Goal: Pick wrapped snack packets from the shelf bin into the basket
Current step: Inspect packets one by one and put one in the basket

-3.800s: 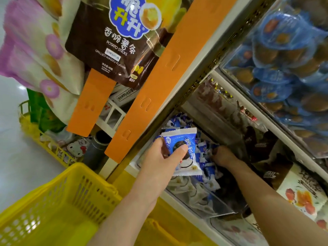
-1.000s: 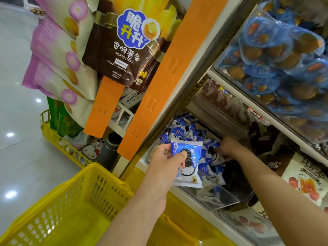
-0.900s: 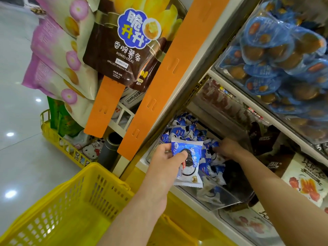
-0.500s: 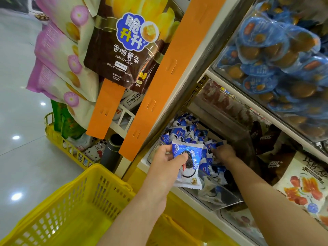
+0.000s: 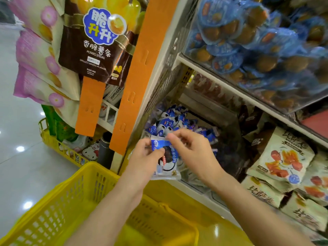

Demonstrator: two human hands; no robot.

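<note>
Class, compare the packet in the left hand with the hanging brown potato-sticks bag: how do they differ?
The packet is small, blue and white; the potato-sticks bag is far larger and brown. The packet is gripped by the left hand; the bag hangs on an orange strip. Both are snack wrappers.

We read most on the brown bag (image 5: 92, 50) hanging just left of the long orange strip (image 5: 142, 68): a blue badge with 脆升升, under it 香脆薯条, then POTATO STICKS and GRILLED WAGYU FLAVOR in small white letters. The blue and white packet (image 5: 166, 162) just below the strip's lower end carries print too blurred for us to read, as do the beige packets (image 5: 280, 157) well to the strip's right.
</note>
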